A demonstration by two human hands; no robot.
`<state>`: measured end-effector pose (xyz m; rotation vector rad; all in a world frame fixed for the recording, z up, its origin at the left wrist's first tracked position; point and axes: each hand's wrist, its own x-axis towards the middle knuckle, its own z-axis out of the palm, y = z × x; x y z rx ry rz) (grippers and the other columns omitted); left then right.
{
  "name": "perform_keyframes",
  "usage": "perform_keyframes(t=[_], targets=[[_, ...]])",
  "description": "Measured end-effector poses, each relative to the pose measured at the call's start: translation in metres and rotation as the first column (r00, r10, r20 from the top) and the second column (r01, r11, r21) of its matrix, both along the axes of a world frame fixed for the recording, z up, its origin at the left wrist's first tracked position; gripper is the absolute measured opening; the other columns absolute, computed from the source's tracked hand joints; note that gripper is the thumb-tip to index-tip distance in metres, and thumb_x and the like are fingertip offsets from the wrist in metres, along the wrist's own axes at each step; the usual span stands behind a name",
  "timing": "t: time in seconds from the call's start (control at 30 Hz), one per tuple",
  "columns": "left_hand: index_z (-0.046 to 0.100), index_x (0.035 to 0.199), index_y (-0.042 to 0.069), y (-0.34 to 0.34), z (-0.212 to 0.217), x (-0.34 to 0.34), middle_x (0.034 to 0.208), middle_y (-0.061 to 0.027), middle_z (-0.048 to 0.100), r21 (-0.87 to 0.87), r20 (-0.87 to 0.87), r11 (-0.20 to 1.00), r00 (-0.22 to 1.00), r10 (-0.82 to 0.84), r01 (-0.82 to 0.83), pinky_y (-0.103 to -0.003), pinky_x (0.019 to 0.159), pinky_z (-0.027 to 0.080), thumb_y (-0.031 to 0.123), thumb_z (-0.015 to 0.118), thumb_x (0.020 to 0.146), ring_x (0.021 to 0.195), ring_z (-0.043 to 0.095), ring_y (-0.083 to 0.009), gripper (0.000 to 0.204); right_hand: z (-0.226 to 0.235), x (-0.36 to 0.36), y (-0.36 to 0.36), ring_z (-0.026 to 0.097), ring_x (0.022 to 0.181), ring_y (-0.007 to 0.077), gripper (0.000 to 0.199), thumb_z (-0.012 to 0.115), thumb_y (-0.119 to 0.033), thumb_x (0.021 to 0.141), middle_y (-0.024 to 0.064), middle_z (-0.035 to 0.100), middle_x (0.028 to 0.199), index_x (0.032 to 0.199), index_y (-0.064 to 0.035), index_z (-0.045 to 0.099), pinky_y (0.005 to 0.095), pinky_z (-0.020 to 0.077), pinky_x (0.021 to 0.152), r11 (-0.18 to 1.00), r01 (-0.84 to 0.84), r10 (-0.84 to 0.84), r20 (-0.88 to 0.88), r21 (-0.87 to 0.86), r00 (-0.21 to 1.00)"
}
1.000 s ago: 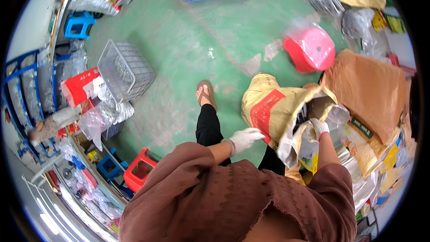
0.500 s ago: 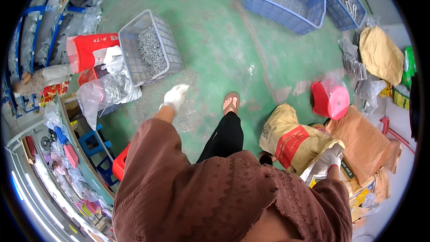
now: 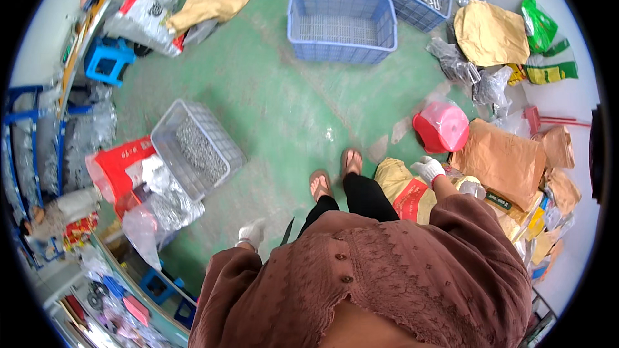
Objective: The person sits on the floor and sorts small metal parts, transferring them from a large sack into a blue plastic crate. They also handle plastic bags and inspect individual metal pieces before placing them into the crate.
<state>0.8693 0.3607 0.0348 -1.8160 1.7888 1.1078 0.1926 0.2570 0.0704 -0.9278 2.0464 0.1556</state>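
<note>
My left hand (image 3: 252, 234), in a white glove, hangs at my left side over the green floor. Its fingers look loosely stretched and hold nothing I can see. My right hand (image 3: 427, 169), gloved too, is over the far edge of a tan paper sack (image 3: 407, 198) with a red panel, to the right of my legs. Its fingers are curled in, and what they hold, if anything, is hidden. My sleeve and forearm cover part of the sack. Just beyond this hand stands a red stool (image 3: 441, 127) with clear plastic over its top.
A grey-blue crate (image 3: 227, 143) of small metal parts is at left, beside plastic bags (image 3: 169, 201). Farther off are a blue crate (image 3: 342, 51) and another crate (image 3: 412, 14) with metal pieces. Brown paper sacks (image 3: 500, 158) crowd the right wall; a blue stool (image 3: 109, 61) is far left.
My right hand has come out of the tan sack's mouth and moved up to its far edge. The left hand is closer to my body. My view has turned, and both feet now show.
</note>
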Motion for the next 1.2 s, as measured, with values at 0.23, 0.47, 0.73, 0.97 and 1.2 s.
perform_keyframes(t=[0.23, 0.47, 0.73, 0.97, 1.2], targets=[[0.067, 0.113, 0.009, -0.272, 0.092, -0.133, 0.098, 0.0014, 0.068, 0.325, -0.375, 0.443, 0.316, 0.872, -0.836, -0.026, 0.071, 0.048, 0.026, 0.066, 0.089, 0.084, 0.06, -0.0107, 0.029, -0.044, -0.055, -0.083, 0.064, 0.104, 0.0299, 0.046, 0.065, -0.037, 0.083, 0.0166, 0.067, 0.108, 0.115, -0.0031, 0.064, 0.0389, 0.0493, 0.088, 0.981, 0.112, -0.123, 0.067, 0.157, 0.99], [0.066, 0.119, 0.011, -0.336, 0.113, -0.243, 0.098, -0.0013, 0.066, 0.266, -0.108, 0.59, 0.585, 0.804, -0.762, -0.027, 0.072, 0.049, 0.027, 0.067, 0.088, 0.082, 0.059, -0.0112, 0.035, -0.181, -0.152, -0.225, 0.059, 0.114, 0.0306, 0.053, 0.071, -0.034, 0.08, 0.0127, 0.06, 0.122, 0.125, -0.0124, 0.055, 0.038, 0.0459, 0.095, 0.958, -0.009, -0.008, 0.06, 0.286, 0.998], [0.064, 0.117, 0.01, -0.31, 0.097, -0.249, 0.096, -0.0045, 0.066, 0.392, -0.047, 0.703, 0.75, 0.659, -0.593, -0.028, 0.068, 0.049, 0.021, 0.062, 0.09, 0.074, 0.058, -0.0137, 0.029, -0.193, -0.144, -0.423, 0.051, 0.129, 0.0321, 0.118, 0.085, -0.048, 0.067, 0.0243, 0.048, 0.142, 0.151, 0.0016, 0.02, 0.0392, 0.0427, 0.105, 0.967, 0.238, -0.245, 0.08, 0.087, 0.966], [0.062, 0.115, 0.005, -0.363, 0.095, -0.268, 0.086, -0.0015, 0.064, 0.389, 0.265, 0.175, 0.292, 0.919, -0.905, -0.026, 0.063, 0.048, 0.023, 0.067, 0.087, 0.072, 0.058, -0.012, 0.033, -0.241, -0.135, -0.49, 0.05, 0.13, 0.0329, 0.117, 0.087, -0.044, 0.06, 0.0236, 0.047, 0.143, 0.147, 0.0, 0.024, 0.0412, 0.0437, 0.105, 0.869, 0.482, -0.494, 0.178, 0.112, 0.851], [0.06, 0.112, 0.005, -0.41, 0.087, -0.262, 0.093, -0.0036, 0.064, 0.493, 0.237, 0.277, 0.434, 0.869, -0.824, -0.029, 0.068, 0.049, 0.022, 0.067, 0.088, 0.076, 0.06, -0.0151, 0.03, -0.252, -0.122, -0.488, 0.066, 0.059, 0.0266, 0.05, 0.073, -0.033, 0.078, 0.016, 0.069, 0.085, 0.114, 0.0005, 0.059, 0.039, 0.0553, 0.057, 0.753, 0.539, -0.653, 0.333, 0.378, 0.68]])
